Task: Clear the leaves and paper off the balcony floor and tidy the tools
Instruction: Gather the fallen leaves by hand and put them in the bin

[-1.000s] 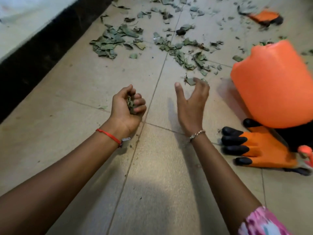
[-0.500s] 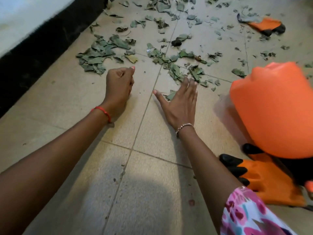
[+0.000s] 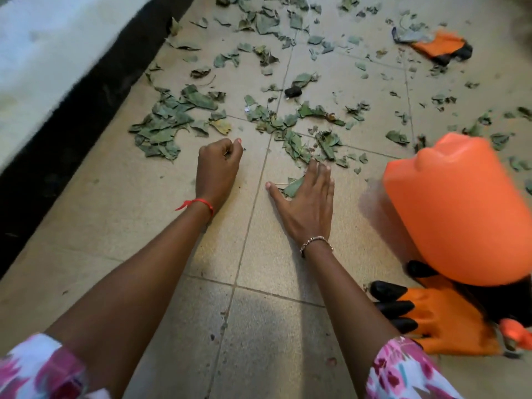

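Right hand [image 3: 306, 203] has dropped flat onto a leaf [image 3: 293, 187], fingers [image 3: 322, 180] straight and together; left hand [image 3: 218, 165] fisted round leaf scraps [image 3: 227, 152]. Gathering step: next, sweep the scattered leaves [image 3: 161, 131] nearer.

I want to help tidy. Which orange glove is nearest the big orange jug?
The orange glove with black fingertips, right beside the orange plastic jug; the other glove lies far off.

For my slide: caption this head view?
Flat right hand covers torn green leaves on beige floor tiles; left hand fisted nearby.
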